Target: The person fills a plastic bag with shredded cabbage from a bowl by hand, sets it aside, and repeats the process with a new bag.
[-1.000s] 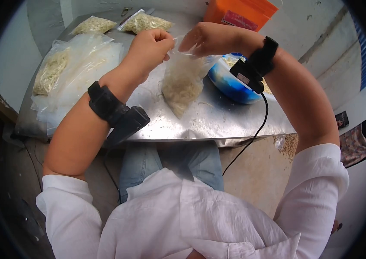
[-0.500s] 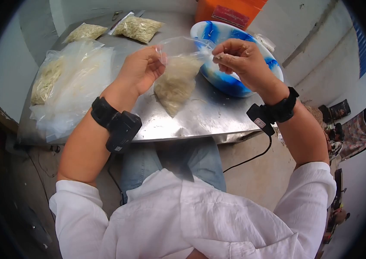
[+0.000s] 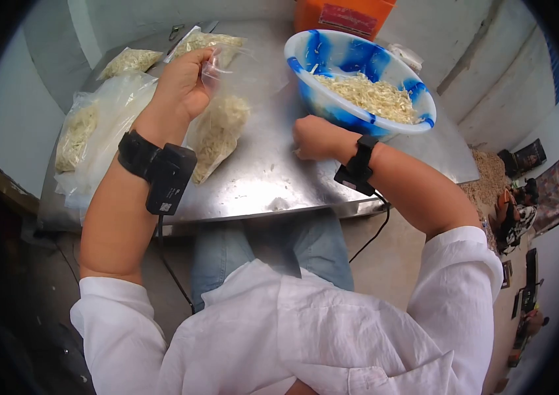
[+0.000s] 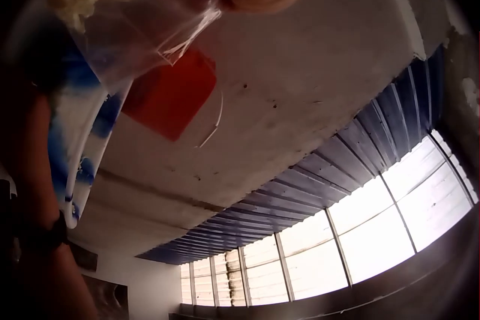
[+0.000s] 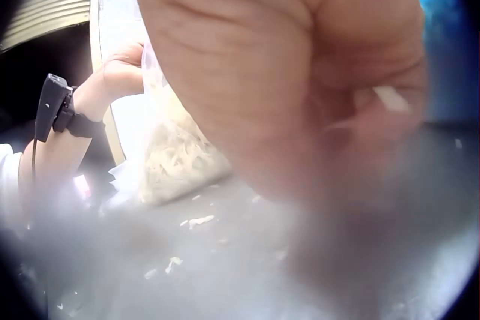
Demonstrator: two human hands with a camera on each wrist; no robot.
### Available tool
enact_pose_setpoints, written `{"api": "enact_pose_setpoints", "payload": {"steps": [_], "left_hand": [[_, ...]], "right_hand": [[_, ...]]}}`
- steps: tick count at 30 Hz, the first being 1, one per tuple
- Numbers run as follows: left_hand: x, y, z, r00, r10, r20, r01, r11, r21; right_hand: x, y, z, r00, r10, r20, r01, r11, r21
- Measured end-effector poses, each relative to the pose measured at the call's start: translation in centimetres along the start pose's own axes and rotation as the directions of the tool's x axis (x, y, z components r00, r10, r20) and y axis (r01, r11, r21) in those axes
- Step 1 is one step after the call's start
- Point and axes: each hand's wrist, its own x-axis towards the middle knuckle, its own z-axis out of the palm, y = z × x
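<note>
My left hand (image 3: 184, 82) grips a clear plastic bag (image 3: 221, 128) by its upper edge. Pale dry shreds fill the lower part of the bag, which hangs tilted over the metal table (image 3: 266, 178). Close above the tabletop, in front of a blue and white bowl (image 3: 325, 108), is my right hand (image 3: 322, 138) with its fingers curled in. A small white shred (image 5: 391, 99) shows at its fingers in the right wrist view, where the fingertips are blurred. More shreds (image 3: 375, 97) lie in the bowl.
Two filled bags, one of them a bag (image 3: 131, 62) at the far left, lie at the back. Stacked plastic bags (image 3: 111, 112) cover the table's left side. An orange container (image 3: 352, 13) stands behind the bowl. Loose shreds (image 5: 199, 221) dot the tabletop.
My right hand has let go of the bag's edge and moved down toward the table in front of the bowl. My left hand has carried the bag leftward.
</note>
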Motion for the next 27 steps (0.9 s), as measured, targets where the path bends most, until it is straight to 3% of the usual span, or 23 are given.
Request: {"api": "enact_pose_setpoints", "payload": {"steps": [5,6,8,12,14,16,19,20,22,27], "left_hand": [[-0.6,-0.6,-0.4,0.999,0.042,0.02,-0.042,0.999,-0.029],[-0.4,-0.9,-0.7,0.998,0.042,0.052,-0.044,0.999,0.032],[-0.3,-1.5,-0.7,0.994,0.048,0.093,-0.057,0.994,0.091],[-0.4,-3.1,-0.1,0.99,0.04,0.134,-0.068,0.975,0.214],[-0.5,-3.9,0.2,0.988,0.043,0.149,-0.08,0.965,0.249],[-0.9,-4.5,0.7,0.987,0.075,0.14,-0.11,0.958,0.266],[-1.0,-5.9,0.5,0.983,0.152,0.108,-0.175,0.949,0.261],[-1.2,-6.2,0.3,0.982,0.154,0.105,-0.177,0.951,0.254],[-1.7,-6.5,0.1,0.981,0.156,0.118,-0.183,0.943,0.277],[-2.9,-6.6,-0.3,0.977,0.155,0.147,-0.183,0.962,0.201]], "right_hand": [[0.0,-0.3,-0.5,0.995,0.003,0.095,-0.003,1.0,0.003],[-0.3,-0.4,-0.8,0.994,-0.013,0.105,0.011,1.0,0.017],[-1.2,-0.9,-1.7,0.997,-0.031,0.075,0.03,0.999,0.011],[-4.8,-1.9,-9.2,0.987,-0.151,-0.062,0.162,0.954,0.254],[-5.3,-0.6,-13.1,0.992,0.057,-0.109,-0.021,0.952,0.306],[-4.7,3.7,-14.5,0.962,0.164,-0.218,-0.055,0.9,0.432],[-3.6,8.5,-15.9,0.934,0.358,0.01,-0.343,0.888,0.306],[-3.2,9.6,-15.9,0.934,0.357,0.012,-0.344,0.89,0.298],[-2.1,12.1,-14.7,0.859,0.465,0.215,-0.503,0.845,0.182],[0.2,15.6,-12.6,0.763,0.548,0.344,-0.606,0.791,0.084]]}}
